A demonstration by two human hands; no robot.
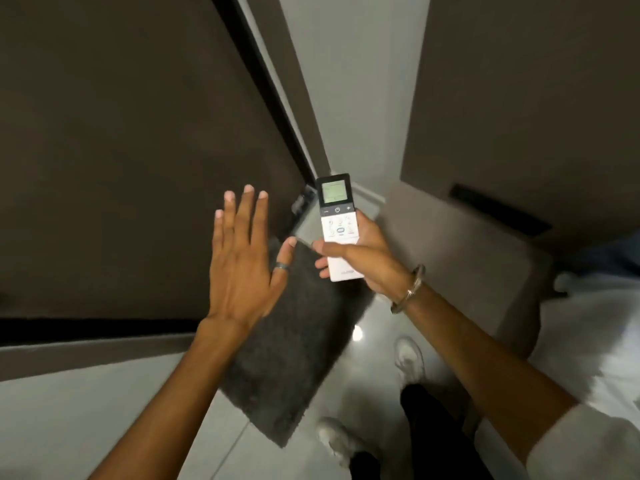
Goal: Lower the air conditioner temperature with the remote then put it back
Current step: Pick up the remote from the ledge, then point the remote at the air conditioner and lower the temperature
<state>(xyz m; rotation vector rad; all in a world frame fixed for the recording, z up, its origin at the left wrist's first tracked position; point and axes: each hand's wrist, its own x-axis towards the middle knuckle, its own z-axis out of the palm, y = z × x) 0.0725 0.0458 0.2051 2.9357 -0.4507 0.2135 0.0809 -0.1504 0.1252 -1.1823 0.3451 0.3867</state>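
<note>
Both my forearms fill the lower part of the frame, reaching up toward the centre. My right hand (360, 258) is wrapped around the lower half of the remote (337, 226), thumb lying across its face just below the button cluster, fingertips curled round the left edge. A bracelet (408, 289) sits at that wrist. My left hand (242, 254) is spread flat and holds nothing, fingers apart, a ring (281, 269) on the thumb; it hovers just left of the remote without touching it.

So the remote sits at centre frame, upright with its lit screen at the top, above a dark mat (298, 341) on the pale floor (104, 410). My shoes (410, 358) show below it. I cannot read the screen, and no air conditioner is in view.

I judge the remote to be light, rigid plastic with a smooth, slightly slippery shell, and likely to crack or pop its battery cover if dropped on this hard floor. Holding it low on the body, as now, leaves the upper buttons free for my thumb. For pressing, I'd slide the thumb upward and keep the fingers firm on the side edges.
</note>
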